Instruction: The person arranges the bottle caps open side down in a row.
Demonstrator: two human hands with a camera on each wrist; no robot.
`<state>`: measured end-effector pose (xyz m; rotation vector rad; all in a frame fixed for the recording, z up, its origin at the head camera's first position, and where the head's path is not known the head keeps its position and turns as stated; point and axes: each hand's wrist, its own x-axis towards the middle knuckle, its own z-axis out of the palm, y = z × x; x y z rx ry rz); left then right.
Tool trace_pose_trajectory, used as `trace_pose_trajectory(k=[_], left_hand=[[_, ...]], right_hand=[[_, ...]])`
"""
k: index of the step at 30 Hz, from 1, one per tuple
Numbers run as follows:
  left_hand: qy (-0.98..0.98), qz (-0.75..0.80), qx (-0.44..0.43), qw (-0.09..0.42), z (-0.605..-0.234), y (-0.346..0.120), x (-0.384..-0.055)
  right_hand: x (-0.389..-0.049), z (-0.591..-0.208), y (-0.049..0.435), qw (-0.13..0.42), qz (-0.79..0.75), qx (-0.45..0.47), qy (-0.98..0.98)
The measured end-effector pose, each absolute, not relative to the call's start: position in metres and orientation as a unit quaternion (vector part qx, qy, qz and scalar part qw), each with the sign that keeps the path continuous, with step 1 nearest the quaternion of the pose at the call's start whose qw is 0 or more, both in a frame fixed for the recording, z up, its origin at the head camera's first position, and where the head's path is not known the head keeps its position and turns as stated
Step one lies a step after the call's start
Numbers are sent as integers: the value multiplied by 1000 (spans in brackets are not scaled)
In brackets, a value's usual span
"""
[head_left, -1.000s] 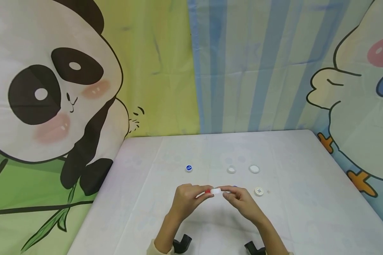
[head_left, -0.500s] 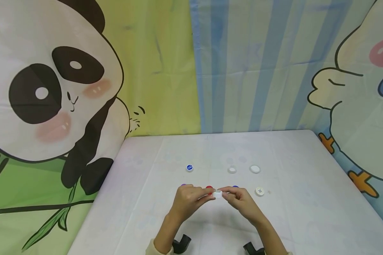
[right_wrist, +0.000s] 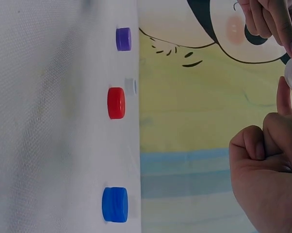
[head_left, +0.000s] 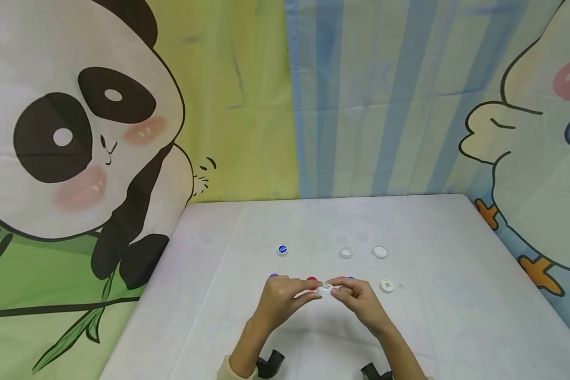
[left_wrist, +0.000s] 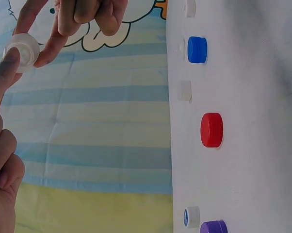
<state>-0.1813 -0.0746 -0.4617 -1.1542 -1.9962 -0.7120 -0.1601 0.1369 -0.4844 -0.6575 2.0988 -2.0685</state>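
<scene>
Shows white-covered table (head_left: 461, 295) below. Pinches with left hand (head_left: 283, 297) at nine o'clock and right hand (head_left: 359, 301) at three, both barely spread, one white cap (head_left: 324, 291) between, clear of table. Shows smaller blue-topped cap (head_left: 282, 250) resting well apart, at ten o'clock.

The left arm (head_left: 254, 338) wears a sleeve (head_left: 231, 370) in a soft cream colour. Past its edge, the arm is bare. A chunky black block (head_left: 269, 366), bent like an elbow, sits beside it. The right arm (head_left: 399, 348) has a black bit (head_left: 372, 372) too, and just a tiny peek of cream cuff (head_left: 428, 377) shows there.
</scene>
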Motion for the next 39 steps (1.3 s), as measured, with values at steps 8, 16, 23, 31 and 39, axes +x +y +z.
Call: trace_pose_trajectory(k=[8,16,23,31,39], left_hand=[[-787,-313,-420,325,-464,-74,-180],[-810,-344,-373,293,-468,-72,-178],[-808,-356,-374,284,-469,-71,-178],[-805,-374,-372,271,-474,-71,-181],[-832,-345,-349,259,-477,-70,-211]], right_hand=[[-162,-486,136,1,-682,-199,704],[-151,-460,129,-150,-609,-232,744],[-151,-462,129,-192,-584,-250,748],[-153,-462,128,-191,-562,-247,766],[-188,-476,133,-204,-510,-260,794]])
